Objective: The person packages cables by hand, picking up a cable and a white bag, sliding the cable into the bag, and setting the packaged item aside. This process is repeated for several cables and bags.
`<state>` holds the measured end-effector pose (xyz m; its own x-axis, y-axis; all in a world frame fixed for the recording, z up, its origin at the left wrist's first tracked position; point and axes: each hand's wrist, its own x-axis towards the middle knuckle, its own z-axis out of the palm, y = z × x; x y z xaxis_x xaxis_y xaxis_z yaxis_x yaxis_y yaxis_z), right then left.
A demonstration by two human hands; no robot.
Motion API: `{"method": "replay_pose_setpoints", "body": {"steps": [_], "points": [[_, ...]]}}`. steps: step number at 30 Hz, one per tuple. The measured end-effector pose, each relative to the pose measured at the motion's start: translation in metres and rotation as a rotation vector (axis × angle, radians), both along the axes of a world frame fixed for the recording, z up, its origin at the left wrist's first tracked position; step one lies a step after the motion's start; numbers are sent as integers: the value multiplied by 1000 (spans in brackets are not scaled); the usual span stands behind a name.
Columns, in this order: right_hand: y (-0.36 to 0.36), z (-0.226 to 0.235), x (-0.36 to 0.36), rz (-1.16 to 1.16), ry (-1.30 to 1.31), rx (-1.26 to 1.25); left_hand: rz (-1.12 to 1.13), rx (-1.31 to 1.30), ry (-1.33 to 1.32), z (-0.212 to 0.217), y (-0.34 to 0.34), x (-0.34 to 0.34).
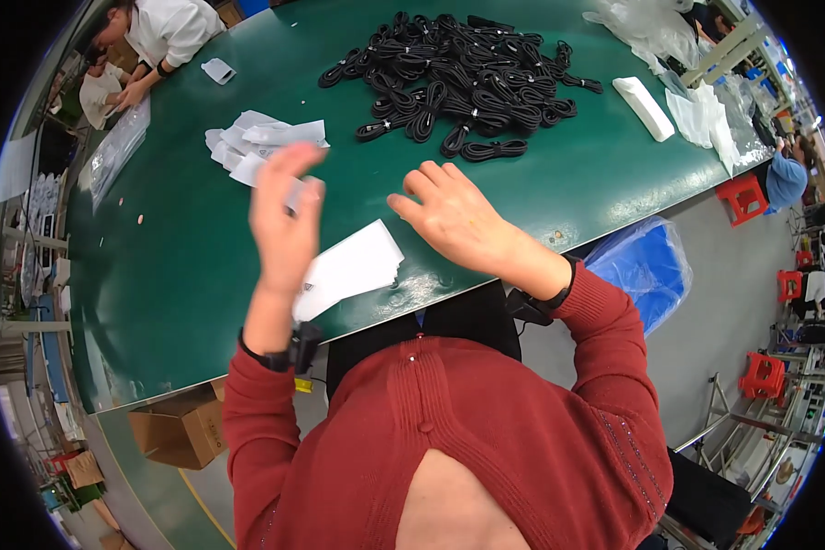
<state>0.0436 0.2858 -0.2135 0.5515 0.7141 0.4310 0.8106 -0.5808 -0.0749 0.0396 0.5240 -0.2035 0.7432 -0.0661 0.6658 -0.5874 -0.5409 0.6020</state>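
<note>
1. Your left hand [282,225] is a blur left of centre, fingers up; can't tell if it's gripping anything.
2. Your right hand [458,216], mid-frame, has bent fingers, palm hidden; can't tell its grip either.
3. White stack [357,266]'s just below them, tiny dark print [308,287] near its left end.
4. Loose bags [289,135] upper left, cables [440,78] top centre.

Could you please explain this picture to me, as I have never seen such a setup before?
There is no robot here: a wide fisheye camera on a person's head looks down at their two bare hands, so straight edges bend. On the green table lie a heap of bundled black cables, some loose white pieces and, nearer the person, a white stack. The left hand is blurred, so I cannot tell what it holds; the right hand shows nothing in its grip.
</note>
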Motion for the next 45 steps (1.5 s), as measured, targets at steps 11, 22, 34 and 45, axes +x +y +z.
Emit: {"method": "replay_pose_setpoints", "body": {"steps": [11, 22, 34, 45], "points": [[-17, -17, -13, 81, -22, -9, -419, 182, -27, -5, -98, -48], [-91, -18, -46, -236, -33, -206, -615, -161, 155, -27, -154, -61], [-215, -17, -78, -766, -46, -236, -761, 288, 202, -80, -216, -70], [-238, -20, -102, -843, 26, -72, -827, 265, 557, -83, -227, -75]]}}
